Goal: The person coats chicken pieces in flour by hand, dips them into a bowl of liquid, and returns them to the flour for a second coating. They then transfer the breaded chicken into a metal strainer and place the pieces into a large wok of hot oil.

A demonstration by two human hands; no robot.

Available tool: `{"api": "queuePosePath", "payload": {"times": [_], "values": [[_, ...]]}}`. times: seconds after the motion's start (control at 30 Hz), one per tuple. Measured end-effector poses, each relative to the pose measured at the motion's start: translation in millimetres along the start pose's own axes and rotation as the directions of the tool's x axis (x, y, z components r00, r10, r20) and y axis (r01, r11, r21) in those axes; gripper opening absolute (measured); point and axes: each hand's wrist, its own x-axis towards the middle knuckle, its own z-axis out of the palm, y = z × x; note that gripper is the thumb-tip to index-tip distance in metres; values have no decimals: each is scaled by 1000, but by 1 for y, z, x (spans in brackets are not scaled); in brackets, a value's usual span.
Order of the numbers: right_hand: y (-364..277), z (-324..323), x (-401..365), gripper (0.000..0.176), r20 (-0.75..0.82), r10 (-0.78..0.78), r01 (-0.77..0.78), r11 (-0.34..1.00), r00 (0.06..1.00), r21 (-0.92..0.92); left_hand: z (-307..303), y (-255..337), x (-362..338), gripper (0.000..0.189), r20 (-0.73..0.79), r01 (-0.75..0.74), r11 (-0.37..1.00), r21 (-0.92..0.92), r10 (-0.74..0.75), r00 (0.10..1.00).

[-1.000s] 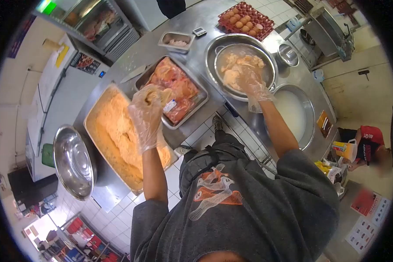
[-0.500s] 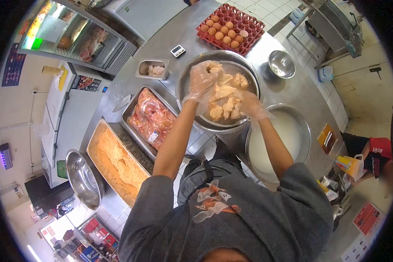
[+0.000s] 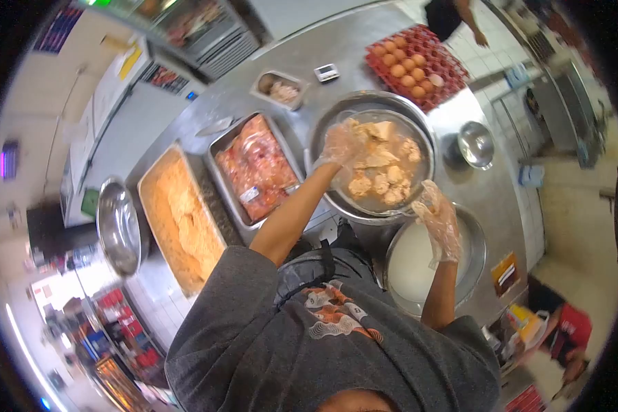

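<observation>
In a large steel bowl [image 3: 314,154] sits a shallower metal pan [image 3: 424,127] holding several pale, coated pieces of raw chicken [image 3: 393,184] in cloudy liquid. My left hand [image 3: 341,145], in a clear plastic glove, reaches into the left side of the pan beside the chicken; its fingers are blurred and partly hidden. At the near right rim, my right hand [image 3: 438,223], also gloved, has its fingers and thumb closed on the edge of the inner pan. Below that hand stands a large pot of milky white liquid [image 3: 412,264].
On the left are a tray of orange-tinted flour [image 3: 178,220], a steel pan of bagged raw meat [image 3: 254,165] and an empty steel bowl [image 3: 120,226]. Farther back sit a small timer [image 3: 327,72] and a red egg tray [image 3: 446,69]. Other people stand at the far and right sides.
My right hand has moved from over the chicken to the pan's near right rim. My left hand has lowered into the left side of the pan. The camera view has shifted and turned.
</observation>
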Motion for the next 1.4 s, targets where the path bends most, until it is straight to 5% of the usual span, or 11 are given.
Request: {"api": "queuePosePath", "payload": {"times": [0.07, 0.13, 0.4, 0.5, 0.63, 0.67, 0.77, 0.97, 1.07, 1.17, 1.4], "values": [[-13, 14, 0, 63, 37, -2, 3, 1000, 999, -8, -44, 8, -28, 38, 177, -33, 976, 215, -6, 984], [-28, 45, 9, 61, 184, 13, -39, 990, 983, 137, -73, -14, -74, 33, -116, -93, 995, 43, 97, 988], [-133, 234, -13, 56, 536, -171, 145, 985, 827, 91, -268, -97, -259, 36, -404, 285, 897, -337, -411, 817], [-160, 349, -22, 60, 760, -260, 296, 951, 596, 94, -299, -236, -317, 82, -657, 459, 840, 291, -173, 734], [-171, 536, -32, 81, 832, -313, 584, 812, 458, -16, -350, -317, -340, 115, -429, 656, 644, 393, -503, 751], [-150, 589, -9, 99, 838, -359, 834, 519, 411, -187, -348, -336, -342, 120, -445, 652, 627, 426, -483, 754], [-135, 688, 18, 112, 826, -221, 850, 244, 518, -467, -333, -385, -344, 122, -477, 657, 636, 406, -466, 746], [-121, 731, 20, 108, 846, -82, 832, 253, 527, -494, -338, -408, -331, 100, -354, 743, 638, 202, -660, 663], [-80, 727, 14, 97, 743, -222, 748, 423, 632, -511, -320, -434, -326, 82, -389, 758, 624, 190, -661, 641], [-78, 716, 2, 88, 705, -12, 331, 888, 709, -318, -349, -417, -322, 66, -405, 737, 675, 37, -664, 629], [-55, 697, -32, 77, 653, 391, -433, 895, 649, -106, -335, -464, -334, 54, -376, 519, 729, -446, -679, 631]]}}
